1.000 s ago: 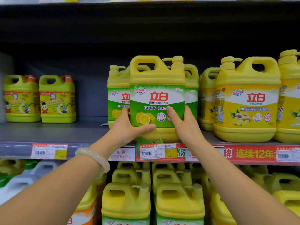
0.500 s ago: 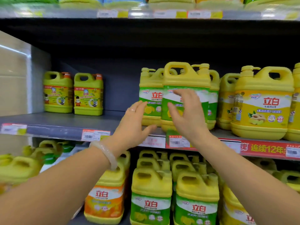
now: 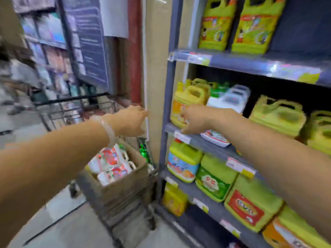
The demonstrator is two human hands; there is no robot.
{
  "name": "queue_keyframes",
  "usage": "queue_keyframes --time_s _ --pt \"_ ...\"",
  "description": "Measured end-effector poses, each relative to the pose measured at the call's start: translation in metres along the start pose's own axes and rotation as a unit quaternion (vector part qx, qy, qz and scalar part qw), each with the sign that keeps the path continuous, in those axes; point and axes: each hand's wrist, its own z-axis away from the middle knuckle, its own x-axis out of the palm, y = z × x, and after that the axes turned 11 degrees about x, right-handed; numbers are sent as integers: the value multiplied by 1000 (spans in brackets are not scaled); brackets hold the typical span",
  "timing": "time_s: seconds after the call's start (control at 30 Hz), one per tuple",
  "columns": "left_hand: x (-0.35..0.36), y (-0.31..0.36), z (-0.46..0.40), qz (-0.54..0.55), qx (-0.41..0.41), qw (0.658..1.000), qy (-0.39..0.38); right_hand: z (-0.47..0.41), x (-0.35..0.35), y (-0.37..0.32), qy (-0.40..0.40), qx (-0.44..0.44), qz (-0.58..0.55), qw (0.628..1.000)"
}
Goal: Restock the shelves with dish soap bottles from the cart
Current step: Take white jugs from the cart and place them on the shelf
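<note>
A grey shelf unit [image 3: 241,67] fills the right side, its levels lined with yellow and green handled dish soap bottles [image 3: 279,117]; their labels are too blurred to read. On the left stands a wire cart [image 3: 75,106] holding a cardboard box [image 3: 125,190] of white bottles [image 3: 111,163] with red labels. The left hand [image 3: 129,120], with a pale bracelet [image 3: 109,129] at the wrist, reaches over the cart, fingers loosely extended and holding nothing. The right hand [image 3: 195,120] hangs relaxed and empty by the shelf edge.

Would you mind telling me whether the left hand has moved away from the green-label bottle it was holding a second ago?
Yes: the left hand let go and now reaches leftward past the shelf upright, toward the cart.
</note>
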Motion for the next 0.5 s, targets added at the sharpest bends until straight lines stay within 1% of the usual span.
queue_keyframes --time_s 0.1,0.2,0.33,0.5 --pt "41 -62 67 5 -102 992 -78 -32 27 -84 -41 -56 -19 997" --pt "68 -101 113 26 -156 979 -129 -61 53 -152 -85 -113 -53 989" --pt "100 -137 143 68 -200 967 -141 -97 89 -219 -124 -169 -60 976" --pt "137 -180 132 72 -237 954 -171 -153 141 -270 -176 -179 -59 966"
